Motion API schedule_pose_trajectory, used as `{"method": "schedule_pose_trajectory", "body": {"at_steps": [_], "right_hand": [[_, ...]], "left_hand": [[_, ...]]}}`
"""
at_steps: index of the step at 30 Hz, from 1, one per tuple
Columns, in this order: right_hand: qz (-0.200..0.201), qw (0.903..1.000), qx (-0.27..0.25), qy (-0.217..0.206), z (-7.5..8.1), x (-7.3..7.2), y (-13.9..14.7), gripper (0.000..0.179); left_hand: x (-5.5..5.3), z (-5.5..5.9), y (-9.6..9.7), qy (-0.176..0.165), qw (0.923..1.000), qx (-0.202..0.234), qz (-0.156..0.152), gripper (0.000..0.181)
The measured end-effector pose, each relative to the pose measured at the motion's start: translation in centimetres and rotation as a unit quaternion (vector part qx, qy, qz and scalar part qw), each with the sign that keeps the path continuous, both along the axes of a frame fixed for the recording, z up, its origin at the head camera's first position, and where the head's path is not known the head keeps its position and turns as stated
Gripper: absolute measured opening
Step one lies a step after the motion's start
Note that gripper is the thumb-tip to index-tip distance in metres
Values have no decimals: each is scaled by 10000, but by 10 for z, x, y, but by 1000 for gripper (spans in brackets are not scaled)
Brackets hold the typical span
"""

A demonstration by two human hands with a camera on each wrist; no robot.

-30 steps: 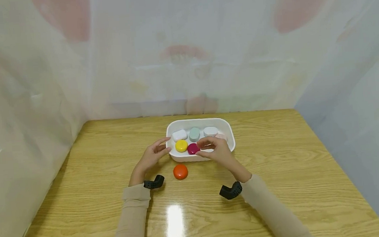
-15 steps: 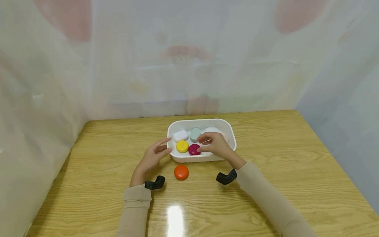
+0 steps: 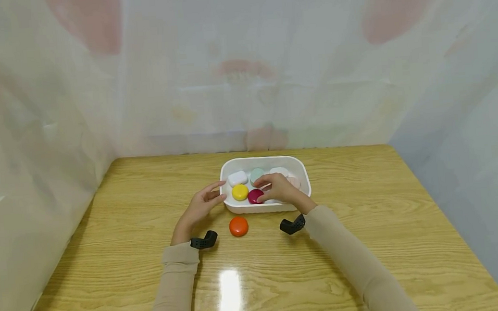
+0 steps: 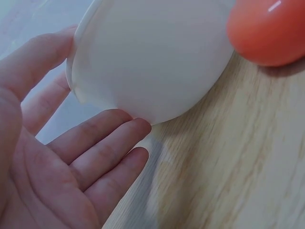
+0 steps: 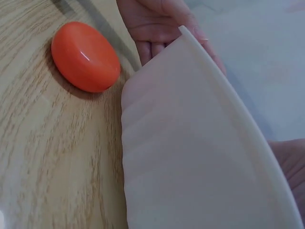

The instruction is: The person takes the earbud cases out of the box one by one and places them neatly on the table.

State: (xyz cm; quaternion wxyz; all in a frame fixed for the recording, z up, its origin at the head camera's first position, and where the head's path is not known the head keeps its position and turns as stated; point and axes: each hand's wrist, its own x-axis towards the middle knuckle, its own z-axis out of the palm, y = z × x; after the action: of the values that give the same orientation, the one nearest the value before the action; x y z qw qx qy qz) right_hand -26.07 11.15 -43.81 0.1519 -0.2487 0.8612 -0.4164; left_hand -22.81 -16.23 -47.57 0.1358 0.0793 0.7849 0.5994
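A white plastic bin [image 3: 303,190] with rounded corners holds several small smooth pieces. My left hand [image 3: 199,206] is at its left end; in the left wrist view the fingers lie nearly straight against the outer wall and rim. My right hand [image 3: 279,190] reaches inside over the front wall. Its thumb overlaps the right side of a glossy crimson disc [image 3: 254,196], while the other fingers arch above, by a mint-green piece [image 3: 256,173], with a gap between thumb and forefinger. Most of that hand is hidden behind the bin in the right wrist view.
A glossy orange disc [image 3: 238,226] lies on the wooden table [image 3: 122,260] in front of the bin. Inside the bin are a yellow disc [image 3: 240,192], white pieces [image 3: 237,178] and a pale pink one [image 3: 294,181]. Pale sheets [image 3: 245,102] enclose the table's back and sides.
My right hand has lifted from the crimson disc, then come left and down over it again, its forearm swinging left. The left hand stays at the bin's end.
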Motion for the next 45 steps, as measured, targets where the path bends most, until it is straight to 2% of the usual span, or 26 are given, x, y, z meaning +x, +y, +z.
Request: {"method": "schedule_pose_trajectory", "body": {"at_steps": [4, 10, 18, 22, 28, 38, 45], "right_hand": [[73, 9997, 179, -139, -3, -2, -1, 45], [370, 9979, 518, 68, -5, -4, -3, 40], [431, 9947, 898, 255, -5, -6, -6, 40], [410, 9946, 930, 223, -7, -7, -6, 40], [329, 9963, 772, 163, -5, -5, -6, 40], [-82, 9992, 336, 208, 1, 0, -2, 45], [-270, 9980, -336, 453, 8, 5, 4, 48]], "left_hand": [[0, 0, 0, -41, 10000, 31, 29, 54], [1, 2, -1, 60, 9999, -118, 26, 55], [2, 0, -1, 23, 9998, -183, 72, 53], [3, 0, -2, 26, 9997, -222, 78, 54], [3, 0, -1, 40, 9997, -239, 101, 53], [2, 0, 0, 77, 9998, -168, 91, 53], [1, -2, -1, 116, 9998, -129, 50, 54]]}}
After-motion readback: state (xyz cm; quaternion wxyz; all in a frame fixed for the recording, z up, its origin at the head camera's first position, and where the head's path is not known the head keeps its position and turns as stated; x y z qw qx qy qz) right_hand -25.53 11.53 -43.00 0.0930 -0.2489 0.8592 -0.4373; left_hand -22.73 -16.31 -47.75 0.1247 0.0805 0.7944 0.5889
